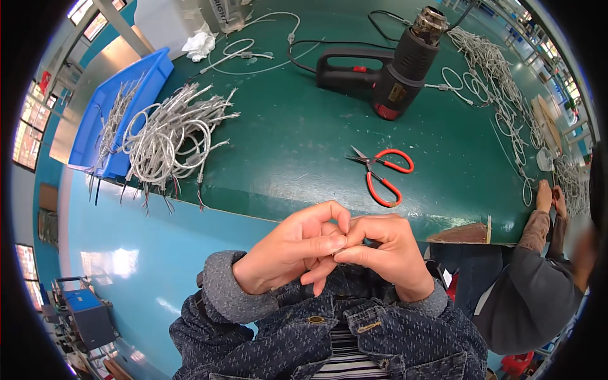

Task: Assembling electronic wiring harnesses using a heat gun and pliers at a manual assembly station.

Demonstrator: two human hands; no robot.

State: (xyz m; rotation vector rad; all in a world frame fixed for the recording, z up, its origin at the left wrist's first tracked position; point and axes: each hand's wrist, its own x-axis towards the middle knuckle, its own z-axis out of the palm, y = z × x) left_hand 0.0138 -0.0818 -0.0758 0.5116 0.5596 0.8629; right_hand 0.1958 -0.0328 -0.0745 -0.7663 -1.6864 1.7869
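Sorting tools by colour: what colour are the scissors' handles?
Red-orange; the scissors lie on the green table, clearest in the head view.

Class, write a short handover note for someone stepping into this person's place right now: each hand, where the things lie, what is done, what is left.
Left hand and right hand: pressed together above the lap, fingertips pinching something too small to identify.
Red-handled scissors and black heat gun: lying untouched on the green table.
Bundle of grey cables: beside the blue plastic tray.
Done or left: cannot tell.
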